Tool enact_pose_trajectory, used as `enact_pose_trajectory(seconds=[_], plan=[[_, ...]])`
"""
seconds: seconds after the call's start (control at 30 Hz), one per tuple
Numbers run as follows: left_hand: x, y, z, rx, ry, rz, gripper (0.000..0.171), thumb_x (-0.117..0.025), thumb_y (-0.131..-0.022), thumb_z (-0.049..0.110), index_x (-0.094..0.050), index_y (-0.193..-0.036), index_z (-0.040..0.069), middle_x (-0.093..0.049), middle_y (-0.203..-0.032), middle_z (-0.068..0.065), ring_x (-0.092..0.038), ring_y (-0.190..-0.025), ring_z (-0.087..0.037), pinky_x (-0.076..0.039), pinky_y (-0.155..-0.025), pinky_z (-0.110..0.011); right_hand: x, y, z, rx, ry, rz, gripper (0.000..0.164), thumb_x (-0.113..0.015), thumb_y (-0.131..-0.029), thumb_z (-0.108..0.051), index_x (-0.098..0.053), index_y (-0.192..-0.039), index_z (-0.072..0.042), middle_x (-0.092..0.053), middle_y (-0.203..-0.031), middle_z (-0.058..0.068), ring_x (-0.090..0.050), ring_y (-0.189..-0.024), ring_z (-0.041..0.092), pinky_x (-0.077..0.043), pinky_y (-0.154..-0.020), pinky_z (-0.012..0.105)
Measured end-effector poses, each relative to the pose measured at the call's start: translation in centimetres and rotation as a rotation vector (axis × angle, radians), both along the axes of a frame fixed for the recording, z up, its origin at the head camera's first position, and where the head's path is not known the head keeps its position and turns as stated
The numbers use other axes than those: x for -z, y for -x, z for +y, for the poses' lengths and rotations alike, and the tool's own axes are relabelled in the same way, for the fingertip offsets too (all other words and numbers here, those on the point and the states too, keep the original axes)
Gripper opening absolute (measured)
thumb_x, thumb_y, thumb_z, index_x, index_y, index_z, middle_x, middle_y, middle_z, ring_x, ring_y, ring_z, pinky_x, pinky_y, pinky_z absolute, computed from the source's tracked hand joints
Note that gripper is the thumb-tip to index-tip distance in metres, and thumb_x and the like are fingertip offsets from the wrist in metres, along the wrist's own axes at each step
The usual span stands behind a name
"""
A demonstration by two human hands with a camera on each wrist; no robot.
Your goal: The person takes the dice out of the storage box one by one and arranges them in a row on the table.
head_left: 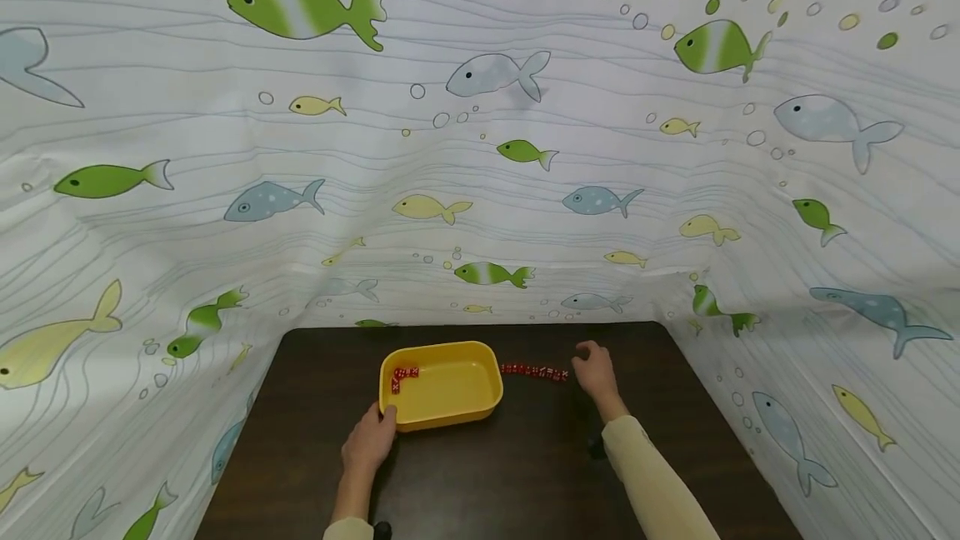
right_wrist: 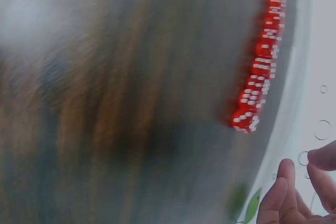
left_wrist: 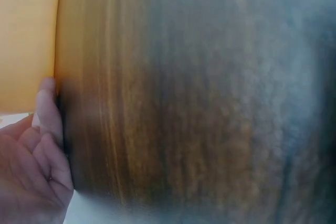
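Observation:
A shallow yellow tray (head_left: 457, 419) stands on the dark table, with several red dice (head_left: 405, 372) inside against its left end. At the tray's near left corner is my left hand (head_left: 369, 440), thumb over the rim and fingers against the outer wall. In the left wrist view, fingers (left_wrist: 48, 114) touch the yellow wall (left_wrist: 26, 40). A row of red dice (head_left: 534, 371) runs rightward from the tray; the right wrist view shows these dice (right_wrist: 261, 61) in a line. Just past the row's right end, my right hand (head_left: 596, 372) has loosely bent fingers and nothing visible in them.
The dark wooden table (head_left: 510, 490) has its back edge against a white cloth (head_left: 420, 148) printed with fish and bubbles. That cloth also rises along the left and right sides.

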State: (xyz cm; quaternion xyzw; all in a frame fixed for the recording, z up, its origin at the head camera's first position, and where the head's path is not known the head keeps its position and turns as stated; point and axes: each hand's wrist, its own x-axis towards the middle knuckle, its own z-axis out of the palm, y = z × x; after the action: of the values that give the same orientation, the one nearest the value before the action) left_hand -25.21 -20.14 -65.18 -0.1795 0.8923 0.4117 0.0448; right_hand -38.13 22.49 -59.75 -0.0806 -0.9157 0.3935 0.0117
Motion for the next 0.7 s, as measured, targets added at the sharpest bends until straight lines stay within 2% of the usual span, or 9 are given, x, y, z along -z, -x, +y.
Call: enact_pose_trajectory(seconds=[0.1,0.17,0.4,0.57,0.7], plan=[[0.2,0.1,-0.1,-0.004,0.003,-0.001,0.067,-0.036,-0.11,0.047,-0.051,-0.15,-0.004,-0.07,-0.107,-0.016,-0.064,-0.098,-0.035,-0.046,-0.091,-0.062,-0.6,0.1,-0.2,0.001,0.017,0.002,0.04,-0.06,-0.106,-0.017,-0.062,-0.141,0.0,-0.061,-0.142,0.028,-0.065,-0.116,0.042,-0.053,-0.093,0.059],[0.2,0.1,-0.1,-0.004,0.002,-0.001,0.066,-0.037,-0.11,0.047,-0.052,-0.147,-0.005,-0.069,-0.1,-0.013,-0.062,-0.093,-0.032,-0.046,-0.088,-0.059,-1.0,0.1,-0.4,-0.006,0.031,0.003,0.039,-0.061,-0.106,-0.018,-0.064,-0.14,0.0,-0.066,-0.136,0.026,-0.068,-0.113,0.041,-0.054,-0.092,0.059],[0.5,-0.1,0.1,-0.019,0.005,-0.003,0.065,-0.038,-0.108,0.049,-0.054,-0.146,-0.002,-0.069,-0.098,-0.011,-0.062,-0.092,-0.032,-0.045,-0.087,-0.059,-1.8,-0.1,-1.8,-0.032,0.055,0.036,0.035,-0.06,-0.106,-0.02,-0.068,-0.136,-0.002,-0.071,-0.126,0.021,-0.07,-0.102,0.035,-0.056,-0.083,0.052],[0.6,0.1,0.3,-0.03,0.014,-0.026,0.068,-0.037,-0.108,0.051,-0.053,-0.15,0.001,-0.069,-0.097,-0.009,-0.063,-0.091,-0.03,-0.046,-0.085,-0.058,-2.2,0.3,-3.3,-0.07,0.057,0.058,0.032,-0.06,-0.106,-0.021,-0.071,-0.132,-0.005,-0.073,-0.119,0.016,-0.066,-0.087,0.025,-0.051,-0.072,0.041],[0.6,0.3,0.3,-0.032,0.011,-0.029,0.068,-0.036,-0.108,0.052,-0.054,-0.15,0.002,-0.069,-0.099,-0.01,-0.064,-0.091,-0.031,-0.046,-0.084,-0.058,-2.7,0.7,-4.8,-0.102,0.045,0.075,0.032,-0.061,-0.106,-0.021,-0.072,-0.132,-0.005,-0.073,-0.116,0.014,-0.064,-0.084,0.024,-0.049,-0.069,0.038]])
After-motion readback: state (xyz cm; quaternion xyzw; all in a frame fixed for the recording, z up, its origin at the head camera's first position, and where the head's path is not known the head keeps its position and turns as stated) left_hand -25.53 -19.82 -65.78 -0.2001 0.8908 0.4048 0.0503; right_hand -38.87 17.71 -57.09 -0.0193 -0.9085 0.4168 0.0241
